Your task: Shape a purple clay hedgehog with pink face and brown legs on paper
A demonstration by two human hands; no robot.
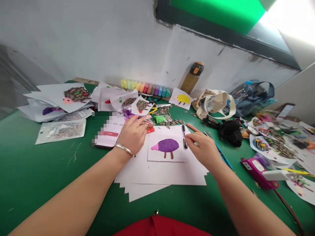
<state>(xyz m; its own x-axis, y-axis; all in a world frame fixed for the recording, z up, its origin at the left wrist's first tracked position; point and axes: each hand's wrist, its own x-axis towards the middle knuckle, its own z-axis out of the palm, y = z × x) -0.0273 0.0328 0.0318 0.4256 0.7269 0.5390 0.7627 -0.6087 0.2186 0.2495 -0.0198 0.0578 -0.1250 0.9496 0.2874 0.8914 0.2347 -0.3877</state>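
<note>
A card with a purple clay hedgehog (168, 145), pink snout and two brown legs lies on stacked white paper (159, 175). To its left, my left hand (134, 132), wearing a silver bangle, reaches over small clay packets (148, 121) with its fingers stretched forward, touching or just above them. My right hand (203, 147) is at the card's right side, fingers curled and thumb and index finger pinched together. Whatever it pinches, if anything, is too small to make out. A black pen (184, 137) lies beside those fingertips. Sunflower seeds (173, 122) and a green clay packet (162, 119) sit behind the card.
A phone (107, 132) lies left of the paper. Finished hedgehog pictures (76, 95) are piled at the back left. Clay tubs (145, 88), a bottle (192, 78) and bags (216, 101) line the wall. A magenta device (259, 172) with a cord is at right.
</note>
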